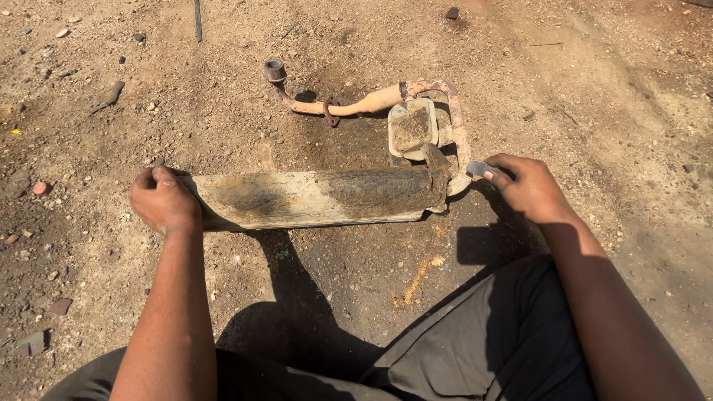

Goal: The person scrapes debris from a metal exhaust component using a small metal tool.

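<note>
Muffler (319, 197) lying crosswise on dirt ground (334, 297), long axis left-right. Left hand (163, 199) gripping left end; right hand (523, 186) pinching small grey piece (477, 168) beside bent pipe (445, 111) end.

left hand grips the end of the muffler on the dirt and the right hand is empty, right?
Not quite. The left hand does grip the end of the muffler on the dirt, but the right hand is not empty: the head view shows a small grey piece pinched in it.
</note>
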